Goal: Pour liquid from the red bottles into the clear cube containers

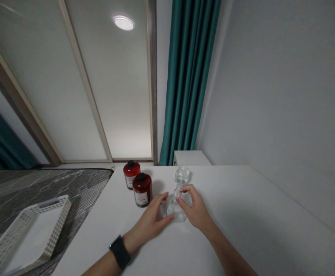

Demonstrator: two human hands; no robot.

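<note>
Beside red bottles (142,189) (dark-capped), left hand (152,219) half-open — right hand (195,210) pinching clear piece (177,192).

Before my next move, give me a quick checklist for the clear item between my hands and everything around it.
1. Right hand at the clear item, thumb and fingertips at its narrow far end: ok. Firm grip: cannot tell.
2. Left hand beside it, fingers spread: ok.
3. Both red bottles upright: ok.
4. Wide clearance beyond the right fingertips: not ok; the faceted clear piece sits close.
5. White basket away from hands: ok, left of the table.
</note>
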